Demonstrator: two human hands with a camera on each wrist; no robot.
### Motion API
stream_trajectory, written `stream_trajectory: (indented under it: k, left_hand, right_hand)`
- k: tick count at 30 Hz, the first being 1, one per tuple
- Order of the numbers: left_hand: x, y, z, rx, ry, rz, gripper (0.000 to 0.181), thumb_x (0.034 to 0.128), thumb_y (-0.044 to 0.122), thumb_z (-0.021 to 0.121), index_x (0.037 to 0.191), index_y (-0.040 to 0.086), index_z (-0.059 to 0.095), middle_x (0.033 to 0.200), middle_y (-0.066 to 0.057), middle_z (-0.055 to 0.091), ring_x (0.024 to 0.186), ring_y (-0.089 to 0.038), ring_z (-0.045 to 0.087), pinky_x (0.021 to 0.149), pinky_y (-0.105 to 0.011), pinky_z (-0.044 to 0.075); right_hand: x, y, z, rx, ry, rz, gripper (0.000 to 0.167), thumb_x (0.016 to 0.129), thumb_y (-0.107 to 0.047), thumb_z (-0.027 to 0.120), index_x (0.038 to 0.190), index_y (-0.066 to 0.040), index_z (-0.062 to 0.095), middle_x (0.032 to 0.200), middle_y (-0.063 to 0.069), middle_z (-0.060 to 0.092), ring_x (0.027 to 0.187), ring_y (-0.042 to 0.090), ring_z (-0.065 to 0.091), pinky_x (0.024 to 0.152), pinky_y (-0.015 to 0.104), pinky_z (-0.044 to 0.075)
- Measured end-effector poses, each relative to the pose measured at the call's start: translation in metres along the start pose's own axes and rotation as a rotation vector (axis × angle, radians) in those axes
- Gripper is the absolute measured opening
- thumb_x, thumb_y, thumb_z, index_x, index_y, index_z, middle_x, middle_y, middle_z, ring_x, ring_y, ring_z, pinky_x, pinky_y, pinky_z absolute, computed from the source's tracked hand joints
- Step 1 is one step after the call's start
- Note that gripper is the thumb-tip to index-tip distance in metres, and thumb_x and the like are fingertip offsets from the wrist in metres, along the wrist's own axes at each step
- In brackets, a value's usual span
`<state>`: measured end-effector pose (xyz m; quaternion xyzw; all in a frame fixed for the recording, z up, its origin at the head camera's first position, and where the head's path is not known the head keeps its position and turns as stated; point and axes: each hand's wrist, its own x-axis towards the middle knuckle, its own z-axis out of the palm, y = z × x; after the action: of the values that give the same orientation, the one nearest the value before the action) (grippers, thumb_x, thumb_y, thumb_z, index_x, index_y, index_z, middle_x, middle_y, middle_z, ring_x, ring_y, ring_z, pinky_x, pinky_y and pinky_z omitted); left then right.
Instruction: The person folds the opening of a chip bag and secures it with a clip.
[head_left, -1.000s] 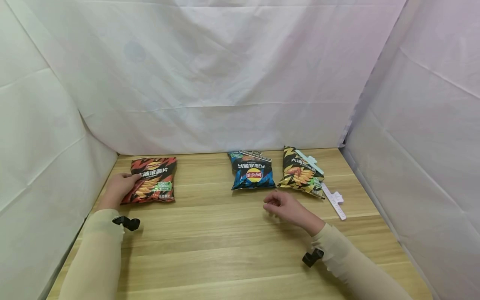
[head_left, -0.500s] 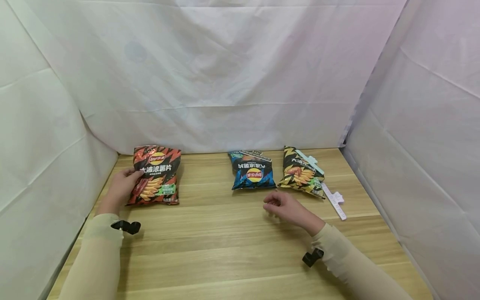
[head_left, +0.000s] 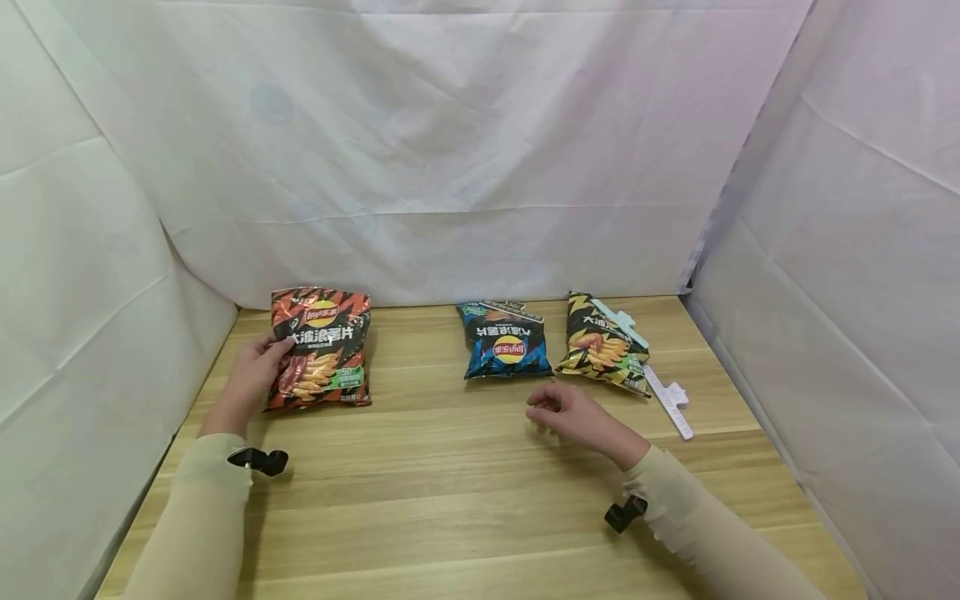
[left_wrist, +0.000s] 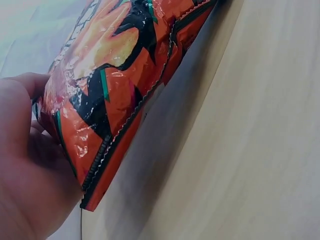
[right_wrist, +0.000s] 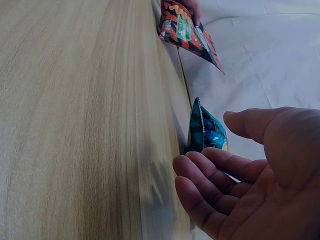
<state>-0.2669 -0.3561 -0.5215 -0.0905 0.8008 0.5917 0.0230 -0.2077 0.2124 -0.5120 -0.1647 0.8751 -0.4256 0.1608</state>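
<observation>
My left hand (head_left: 251, 377) pinches the left side of a red and black bag of potato chips (head_left: 326, 354), thumb on the front. The bag is tilted up, its top raised off the table; in the left wrist view the bag's (left_wrist: 112, 75) lower seam is close to the wood. Nothing is held by my right hand (head_left: 573, 417), whose fingers are loosely bent above the table. Nearest to it are a blue chip bag (head_left: 508, 352) with a dark clip (head_left: 512, 311) across its far end, and a yellow and black chip bag (head_left: 600, 343) with a mint-green clip (head_left: 621, 322).
A loose white sealing clip (head_left: 670, 402) lies right of the yellow bag. White cloth (head_left: 465, 150) hangs behind the wooden table (head_left: 420, 500) and along both sides.
My left hand has lifted the top of the red chip bag from lying flat to tilted up, and shifted it slightly right. My right hand has stayed in place.
</observation>
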Motion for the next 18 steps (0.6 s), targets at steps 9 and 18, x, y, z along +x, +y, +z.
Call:
stream_trajectory:
  k: [9, 18]
  left_hand:
    - [-0.009, 0.016, 0.024, -0.113, -0.035, 0.052, 0.069, 0.1179, 0.039, 0.055, 0.169, -0.003, 0.034, 0.111, 0.012, 0.068, 0.092, -0.004, 0.07, 0.078, -0.024, 0.062]
    - [-0.026, 0.042, 0.057, -0.2, -0.143, 0.158, 0.066, 0.1176, 0.032, 0.058, 0.167, -0.004, 0.036, 0.12, 0.01, 0.072, 0.103, -0.006, 0.072, 0.084, -0.023, 0.061]
  right_hand:
    - [0.0, -0.002, -0.002, -0.003, -0.009, 0.011, 0.03, 0.11, -0.026, 0.071, 0.128, -0.002, 0.075, 0.103, 0.001, 0.073, 0.092, 0.02, 0.07, 0.084, 0.041, 0.058]
    - [0.0, -0.003, -0.001, -0.005, -0.009, 0.015, 0.031, 0.11, -0.027, 0.071, 0.128, -0.001, 0.075, 0.104, 0.002, 0.073, 0.092, 0.023, 0.071, 0.081, 0.036, 0.057]
